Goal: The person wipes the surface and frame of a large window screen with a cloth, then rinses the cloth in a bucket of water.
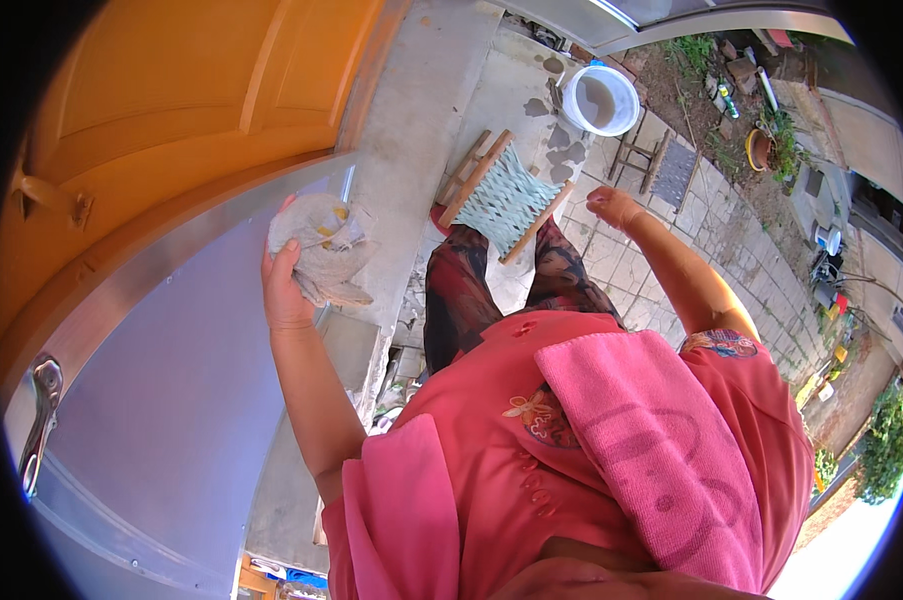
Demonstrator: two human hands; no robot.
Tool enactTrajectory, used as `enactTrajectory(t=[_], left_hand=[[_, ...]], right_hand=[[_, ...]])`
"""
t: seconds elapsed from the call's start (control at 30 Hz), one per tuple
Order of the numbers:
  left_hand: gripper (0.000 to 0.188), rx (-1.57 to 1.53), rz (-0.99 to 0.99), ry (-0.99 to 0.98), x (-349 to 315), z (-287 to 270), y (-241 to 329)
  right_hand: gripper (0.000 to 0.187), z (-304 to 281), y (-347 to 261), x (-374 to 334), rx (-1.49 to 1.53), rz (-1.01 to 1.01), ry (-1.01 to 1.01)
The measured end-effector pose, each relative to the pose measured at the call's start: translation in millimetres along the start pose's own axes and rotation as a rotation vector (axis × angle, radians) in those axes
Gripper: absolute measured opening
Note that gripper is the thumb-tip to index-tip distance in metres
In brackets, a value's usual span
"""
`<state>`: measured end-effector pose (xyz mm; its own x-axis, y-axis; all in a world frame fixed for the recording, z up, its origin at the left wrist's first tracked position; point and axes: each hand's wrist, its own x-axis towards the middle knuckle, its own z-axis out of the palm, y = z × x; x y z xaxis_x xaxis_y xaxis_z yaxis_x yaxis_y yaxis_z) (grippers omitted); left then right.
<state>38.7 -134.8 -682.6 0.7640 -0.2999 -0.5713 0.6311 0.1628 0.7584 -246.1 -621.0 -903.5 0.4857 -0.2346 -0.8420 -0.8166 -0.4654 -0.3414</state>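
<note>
A crumpled grey cloth (323, 250) is gripped in my left hand (283, 285), thumb on top of it. The cloth lies against or just in front of the upper edge of the metal door (171, 380); I cannot tell whether they touch. My right hand (613, 207) is held out to the right, its fingers curled in with nothing visible in them. Between the hands, in front of my legs, stands a small wooden folding stool (511, 195) with a woven light-blue seat.
An orange wooden door (201, 90) with a handle stands at the left. Ahead, a white bucket (600, 100) of murky water sits near wet patches on the concrete. A second stool (674, 170) with a grey woven seat is beyond my right hand, by potted plants (761, 148).
</note>
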Motion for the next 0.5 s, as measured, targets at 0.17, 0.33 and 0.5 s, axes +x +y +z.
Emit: enactTrajectory(t=[0.17, 0.33, 0.5], left_hand=[[0.069, 0.032, -0.052, -0.007, -15.7, 5.5, -69.6], [0.064, -0.38, -0.389, 0.244, -46.0, 6.7, -227.0], [0.059, -0.299, -0.541, 0.133, -55.2, 48.0, -329.6]], right_hand=[[0.063, 85.2, 71.5, 110.4, -0.102, 0.141, 0.069], [0.093, 152.9, 112.5, 159.2, 0.483, 0.601, 0.115], [0.041, 180.8, 74.9, 165.7, 1.227, 0.47, 0.284]])
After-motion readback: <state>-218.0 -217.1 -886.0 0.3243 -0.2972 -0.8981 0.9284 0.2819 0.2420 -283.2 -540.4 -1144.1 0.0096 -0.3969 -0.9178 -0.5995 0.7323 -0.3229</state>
